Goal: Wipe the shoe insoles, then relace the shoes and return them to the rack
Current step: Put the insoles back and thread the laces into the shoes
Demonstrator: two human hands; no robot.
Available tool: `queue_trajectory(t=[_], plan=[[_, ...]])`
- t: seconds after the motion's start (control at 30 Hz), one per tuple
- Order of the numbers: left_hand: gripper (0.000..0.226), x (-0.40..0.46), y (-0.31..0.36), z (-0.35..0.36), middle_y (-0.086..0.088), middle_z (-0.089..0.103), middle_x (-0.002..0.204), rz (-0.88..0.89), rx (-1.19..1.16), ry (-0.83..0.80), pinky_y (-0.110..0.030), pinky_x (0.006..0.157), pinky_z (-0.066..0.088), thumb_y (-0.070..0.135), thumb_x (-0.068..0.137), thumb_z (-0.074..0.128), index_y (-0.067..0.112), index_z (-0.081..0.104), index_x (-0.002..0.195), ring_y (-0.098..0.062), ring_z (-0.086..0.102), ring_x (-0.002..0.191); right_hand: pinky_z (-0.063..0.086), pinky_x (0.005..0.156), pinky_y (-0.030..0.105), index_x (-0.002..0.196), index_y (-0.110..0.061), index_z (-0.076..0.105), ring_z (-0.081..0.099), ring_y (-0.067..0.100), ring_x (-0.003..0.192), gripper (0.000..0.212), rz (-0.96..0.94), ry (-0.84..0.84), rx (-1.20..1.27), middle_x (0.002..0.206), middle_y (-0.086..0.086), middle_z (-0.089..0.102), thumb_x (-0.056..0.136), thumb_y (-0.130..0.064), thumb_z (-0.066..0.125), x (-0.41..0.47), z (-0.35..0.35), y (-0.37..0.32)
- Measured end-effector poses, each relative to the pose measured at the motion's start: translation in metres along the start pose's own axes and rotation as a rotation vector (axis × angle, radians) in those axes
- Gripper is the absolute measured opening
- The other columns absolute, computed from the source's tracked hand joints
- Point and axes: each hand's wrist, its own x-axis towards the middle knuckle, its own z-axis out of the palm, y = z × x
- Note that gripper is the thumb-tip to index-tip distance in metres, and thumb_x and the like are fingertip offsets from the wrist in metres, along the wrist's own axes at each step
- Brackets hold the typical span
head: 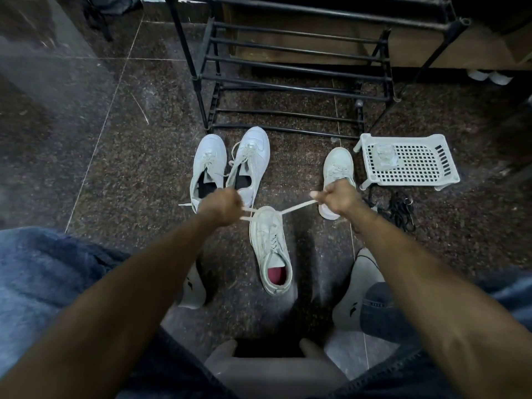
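Relacing is under way: at frame centre the pale-green canvas sneaker with red insole (pixel 270 249) lies on the floor, left hand (pixel 221 205) and right hand (pixel 336 198) each gripping a white lace end (pixel 296 207), pulled taut. Next likely comes tightening and knotting.

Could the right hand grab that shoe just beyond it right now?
Probably not yet: the right hand is busy pulling a lace of the near shoe. The far shoe lies close, with nothing between.
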Motion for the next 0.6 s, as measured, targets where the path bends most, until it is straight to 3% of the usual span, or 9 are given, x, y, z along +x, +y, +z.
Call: queue_trajectory(t=[0.07, 0.17, 0.27, 0.37, 0.5, 0.6], plan=[[0.027, 0.002, -0.027, -0.001, -0.012, 0.066, 0.11, -0.144, 0.168, -0.057, -0.039, 0.083, 0.051, 0.026, 0.088, 0.05, 0.011, 0.066, 0.105, -0.032, 0.064, 0.1, 0.044, 0.069, 0.031, 0.068, -0.013, 0.062, 0.063, 0.029, 0.079, 0.04, 0.035, 0.089, -0.261, 0.072, 0.007, 0.06, 0.087, -0.048, 0.065, 0.003, -0.008, 0.017], [0.033, 0.0, -0.05, 0.007, -0.012, 0.061, 0.122, -0.25, 0.319, -0.153, -0.043, 0.092, 0.051, 0.026, 0.086, 0.049, 0.013, 0.059, 0.115, -0.032, 0.061, 0.11, 0.045, 0.075, 0.033, 0.103, -0.014, 0.066, 0.064, 0.032, 0.1, 0.033, 0.072, 0.175, -0.596, 0.107, 0.012, 0.067, 0.091, -0.044, 0.06, 0.0, -0.008, 0.039], [0.025, -0.006, -0.053, 0.022, -0.007, 0.06, 0.122, -0.275, 0.396, -0.208, -0.04, 0.092, 0.048, 0.026, 0.088, 0.052, 0.016, 0.056, 0.111, -0.028, 0.059, 0.114, 0.046, 0.077, 0.035, 0.114, -0.012, 0.063, 0.064, 0.031, 0.105, 0.027, 0.065, 0.143, -0.802, 0.116, 0.011, 0.066, 0.094, -0.028, 0.057, -0.008, 0.002, 0.055], [0.027, -0.005, -0.051, 0.044, -0.007, 0.063, 0.118, -0.185, 0.362, -0.213, -0.041, 0.093, 0.05, 0.027, 0.09, 0.051, 0.015, 0.059, 0.113, -0.027, 0.062, 0.109, 0.044, 0.096, 0.043, 0.123, -0.016, 0.057, 0.053, 0.032, 0.12, 0.03, -0.048, 0.042, -0.969, 0.125, 0.01, 0.06, 0.095, -0.026, 0.053, -0.011, 0.019, 0.063], [0.04, -0.006, -0.026, 0.079, -0.009, 0.061, 0.13, 0.027, 0.116, -0.275, -0.038, 0.101, 0.045, 0.026, 0.089, 0.055, 0.022, 0.06, 0.129, -0.028, 0.057, 0.119, 0.042, 0.101, 0.043, 0.128, -0.022, 0.052, 0.05, 0.032, 0.124, 0.041, -0.17, -0.209, -0.792, 0.134, 0.009, 0.052, 0.088, -0.018, 0.053, -0.014, 0.061, 0.061], [0.048, -0.011, -0.007, 0.107, -0.005, 0.053, 0.142, 0.037, -0.056, -0.295, -0.034, 0.105, 0.041, 0.022, 0.09, 0.055, 0.026, 0.052, 0.138, -0.024, 0.05, 0.128, 0.04, 0.104, 0.039, 0.132, -0.029, 0.052, 0.049, 0.029, 0.127, 0.047, -0.199, -0.29, -0.62, 0.14, 0.006, 0.05, 0.088, -0.016, 0.054, -0.021, 0.09, 0.052]])
